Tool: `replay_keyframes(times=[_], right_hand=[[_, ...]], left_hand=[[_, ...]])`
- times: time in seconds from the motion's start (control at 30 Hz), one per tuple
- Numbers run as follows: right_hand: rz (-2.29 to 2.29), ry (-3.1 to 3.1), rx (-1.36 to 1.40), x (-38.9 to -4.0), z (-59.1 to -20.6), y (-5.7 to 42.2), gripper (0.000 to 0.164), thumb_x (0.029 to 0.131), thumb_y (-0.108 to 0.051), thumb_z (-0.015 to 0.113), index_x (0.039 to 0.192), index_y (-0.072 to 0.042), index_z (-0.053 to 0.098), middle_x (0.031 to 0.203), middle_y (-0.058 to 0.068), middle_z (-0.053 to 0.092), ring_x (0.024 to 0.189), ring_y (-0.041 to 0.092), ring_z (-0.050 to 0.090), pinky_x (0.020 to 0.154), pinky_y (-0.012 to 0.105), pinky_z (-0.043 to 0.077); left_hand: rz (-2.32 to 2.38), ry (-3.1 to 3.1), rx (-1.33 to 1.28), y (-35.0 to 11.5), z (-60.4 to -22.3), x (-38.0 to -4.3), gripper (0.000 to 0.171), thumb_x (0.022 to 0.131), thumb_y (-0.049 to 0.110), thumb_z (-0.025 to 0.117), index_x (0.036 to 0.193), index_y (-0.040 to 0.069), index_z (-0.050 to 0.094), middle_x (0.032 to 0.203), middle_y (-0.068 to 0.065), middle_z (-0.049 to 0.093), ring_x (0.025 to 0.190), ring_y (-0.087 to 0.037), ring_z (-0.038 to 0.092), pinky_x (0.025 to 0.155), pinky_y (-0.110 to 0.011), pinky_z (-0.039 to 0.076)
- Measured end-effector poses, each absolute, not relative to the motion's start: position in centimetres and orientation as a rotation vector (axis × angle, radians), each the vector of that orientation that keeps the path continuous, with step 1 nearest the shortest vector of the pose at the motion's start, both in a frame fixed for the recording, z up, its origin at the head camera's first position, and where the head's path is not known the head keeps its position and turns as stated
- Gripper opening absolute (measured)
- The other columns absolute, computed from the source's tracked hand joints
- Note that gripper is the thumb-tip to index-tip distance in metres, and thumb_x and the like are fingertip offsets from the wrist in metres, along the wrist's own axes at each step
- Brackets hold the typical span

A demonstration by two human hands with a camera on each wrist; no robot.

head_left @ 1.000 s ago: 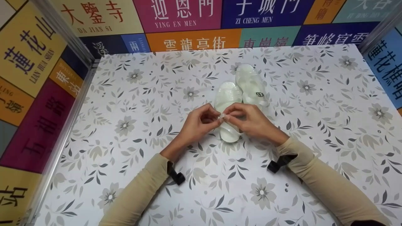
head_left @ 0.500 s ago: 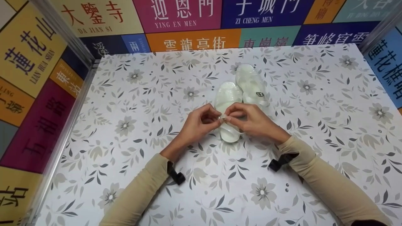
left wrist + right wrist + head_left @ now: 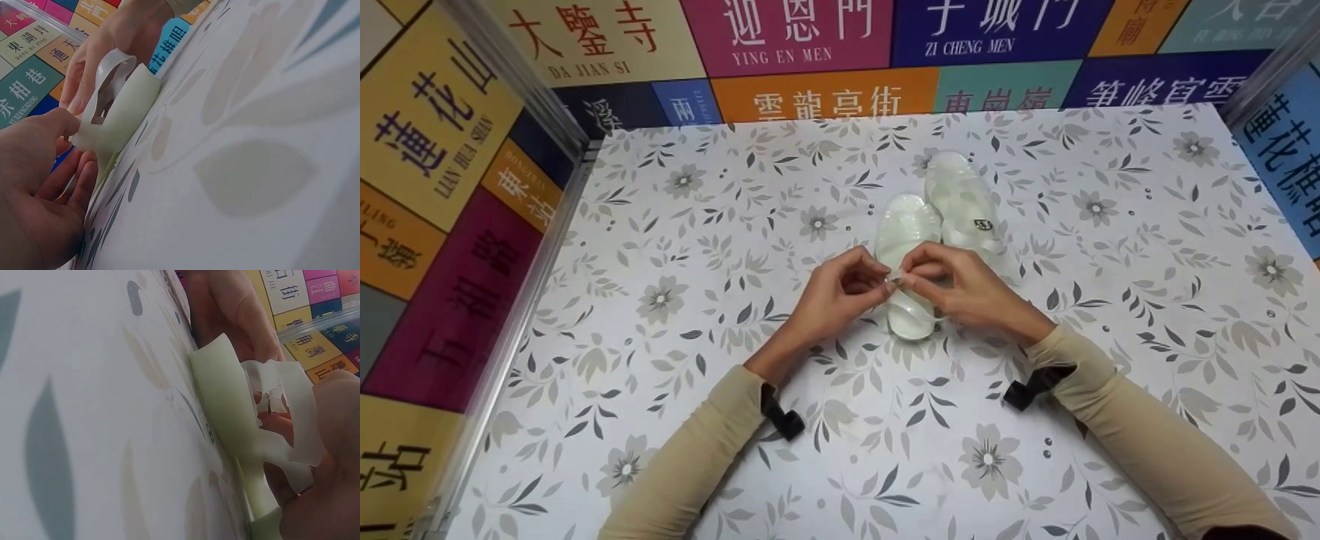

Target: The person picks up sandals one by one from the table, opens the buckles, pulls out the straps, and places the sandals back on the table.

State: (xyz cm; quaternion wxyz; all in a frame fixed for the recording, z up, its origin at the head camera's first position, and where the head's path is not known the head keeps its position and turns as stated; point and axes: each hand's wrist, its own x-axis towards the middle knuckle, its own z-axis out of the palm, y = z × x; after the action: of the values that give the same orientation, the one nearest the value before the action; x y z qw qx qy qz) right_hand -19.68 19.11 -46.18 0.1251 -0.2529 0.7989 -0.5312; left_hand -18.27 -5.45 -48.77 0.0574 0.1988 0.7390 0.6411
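A pair of pale, translucent greenish-white sandals lies on the patterned surface. The nearer sandal (image 3: 911, 214) is under both hands; the farther sandal (image 3: 954, 184) sits beside it to the right, bearing a small dark ornament. My left hand (image 3: 840, 289) and right hand (image 3: 960, 285) meet fingertip to fingertip above the nearer sandal, each pinching part of its strap. In the right wrist view the strap (image 3: 304, 410) arches above the sole, with a small clear buckle-like piece partly hidden by fingers. The left wrist view shows the raised strap loop (image 3: 115, 67) between the hands.
White tabletop (image 3: 780, 195) printed with grey flowers and leaves. Panels with coloured lettering (image 3: 810, 34) stand along the back, left and right edges. Black wrist mounts (image 3: 784, 420) hang beneath both forearms.
The right hand's fingers shift very slightly at the strap, and the view drifts a little. Both sandals stay in the same place on the table.
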Motion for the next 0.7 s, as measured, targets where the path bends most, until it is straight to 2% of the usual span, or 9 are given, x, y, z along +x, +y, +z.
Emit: replay_keyframes(times=[0.27,0.53,0.7], right_hand=[[-1.605,2.282,-0.691,-19.78,-46.09,19.14,0.021,0.104,-0.022,0.075,0.12,-0.011,0.068,0.115,0.004,0.081,0.112,0.019,0.079,0.087,0.026,0.06],[-1.525,2.396,-0.714,-19.77,-46.07,18.9,0.026,0.103,-0.025,0.076,0.126,-0.014,0.072,0.114,-0.002,0.082,0.108,0.017,0.077,0.094,0.026,0.059],[-1.433,2.513,-0.719,-19.64,-45.94,18.89,0.027,0.106,-0.027,0.072,0.131,-0.019,0.075,0.124,-0.003,0.079,0.097,0.017,0.075,0.085,0.027,0.061]], left_hand=[[1.954,2.225,0.562,-5.48,-48.64,-18.33,0.018,0.097,0.007,0.08,0.112,0.003,0.07,0.108,-0.011,0.078,0.096,-0.018,0.076,0.087,-0.034,0.066],[1.946,2.224,0.551,-5.64,-48.75,-18.4,0.022,0.098,0.012,0.081,0.115,0.004,0.069,0.109,-0.011,0.079,0.098,-0.018,0.076,0.089,-0.033,0.065],[1.913,2.236,0.608,-5.71,-48.75,-18.41,0.025,0.1,0.017,0.08,0.123,0.011,0.075,0.119,-0.005,0.079,0.1,-0.017,0.077,0.089,-0.03,0.064]])
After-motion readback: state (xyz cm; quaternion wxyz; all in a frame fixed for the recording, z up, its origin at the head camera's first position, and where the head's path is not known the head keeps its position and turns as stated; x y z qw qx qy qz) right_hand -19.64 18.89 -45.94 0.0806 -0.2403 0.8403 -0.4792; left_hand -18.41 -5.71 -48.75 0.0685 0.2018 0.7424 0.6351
